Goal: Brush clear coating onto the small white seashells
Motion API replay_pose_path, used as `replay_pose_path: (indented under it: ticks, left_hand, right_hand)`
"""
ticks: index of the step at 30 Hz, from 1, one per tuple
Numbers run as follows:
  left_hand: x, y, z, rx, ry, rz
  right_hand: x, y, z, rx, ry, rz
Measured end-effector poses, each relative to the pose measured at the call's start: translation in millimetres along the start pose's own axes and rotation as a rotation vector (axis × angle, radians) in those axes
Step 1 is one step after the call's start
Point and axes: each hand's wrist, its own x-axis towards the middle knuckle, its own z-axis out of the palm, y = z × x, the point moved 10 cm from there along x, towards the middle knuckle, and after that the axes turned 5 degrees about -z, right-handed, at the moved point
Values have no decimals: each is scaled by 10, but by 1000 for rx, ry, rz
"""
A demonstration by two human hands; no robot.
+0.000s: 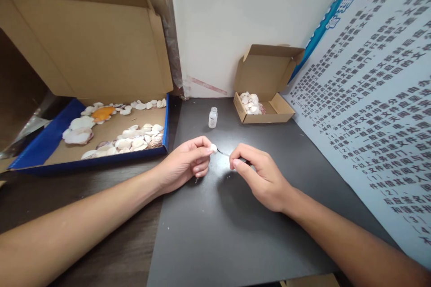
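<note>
My left hand (186, 161) pinches a small white shell (213, 148) between thumb and fingertips, above the dark grey mat. In my right hand (261, 175) is a thin brush (222, 153) with a pale shaft and a dark tip; its dark end is mostly covered by my fingers. The brush tip points left and is at or very near the shell's edge; contact is too small to tell. Beyond both hands an uncapped small bottle (213, 119) with whitish contents and a label stands upright.
At the left, an open blue-sided cardboard box (111, 136) holds many shells, one orange. A smaller open cardboard box (267, 119) with white shells stands at the back right. A large printed sheet (377, 112) rises along the right side. The grey mat (202, 242) covers the tabletop.
</note>
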Motion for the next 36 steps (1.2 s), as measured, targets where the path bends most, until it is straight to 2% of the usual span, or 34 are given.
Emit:
replay_pose_path:
  ticks: [3, 8, 12, 17, 23, 29, 34, 36]
  left_hand:
    - [1, -6, -8, -4, -3, -1]
    - [2, -3, -4, -10, -17, 3]
    - [5, -16, -5, -14, -8, -16]
    - [-2, -27, 0, -2, 19, -29]
    - [-5, -35, 17, 14, 16, -37]
    - [-7, -38, 27, 19, 10, -39]
    - [-13, -35, 27, 39, -11, -35]
    - [-13, -35, 29, 41, -21, -33]
  right_hand:
    - [4, 61, 6, -21, -9, 67]
    - [3, -73, -7, 42, 2, -55]
    - [6, 37, -26, 6, 13, 64]
    - [0, -36, 8, 146, -26, 20]
    - [-28, 97, 75, 66, -86, 142]
    - [-30, -44, 116, 165, -130, 49]
    - [-35, 26, 112, 116, -136, 119]
    - [-32, -5, 91, 146, -116, 86]
